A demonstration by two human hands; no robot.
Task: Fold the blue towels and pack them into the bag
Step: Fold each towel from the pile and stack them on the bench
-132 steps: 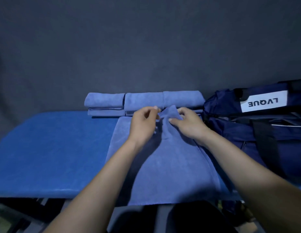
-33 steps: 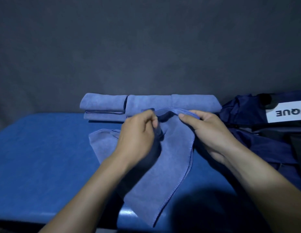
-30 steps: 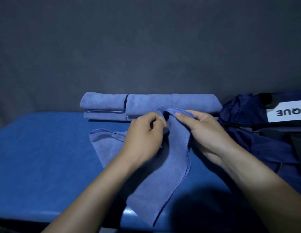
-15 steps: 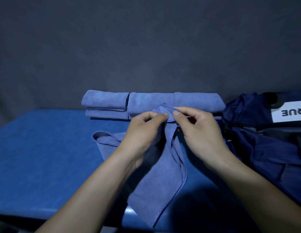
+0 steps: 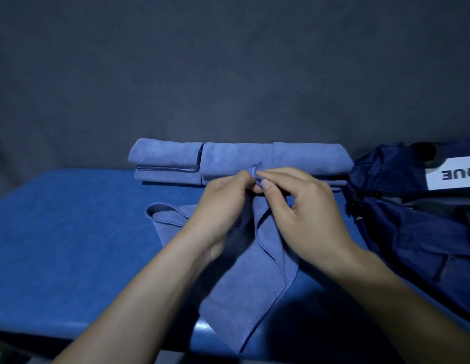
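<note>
Step in hand, as I read it: matching two corners of the loose blue towel (image 5: 254,279) before laying the fold.

To do well: keep both hemmed edges flush at the pinch, lift enough to let the cloth hang straight, then lay it flat on the table (image 5: 71,245) and smooth from the fold outward. Risk: the bunched loop at approx 9 o'clock of the hands could get trapped as a crease; shake it out first.

L hand (image 5: 223,206): fingers curled, narrow, pinching the towel's top corner. R hand (image 5: 302,214): thumb + forefinger pinching the same corner, other fingers loosely curled. The fingertips of both meet at the corner.

Towel rel. to fingers: corner sticks up just above the fingertips at 12 o'clock; the rest drapes toward 6 o'clock, under the wrists, lower end over the table's near edge.

Folded towels (image 5: 239,160) stacked at 12 o'clock, behind the hands. Navy bag (image 5: 412,219) at 3 o'clock, nr the R hand; can't tell how wide it's open.
</note>
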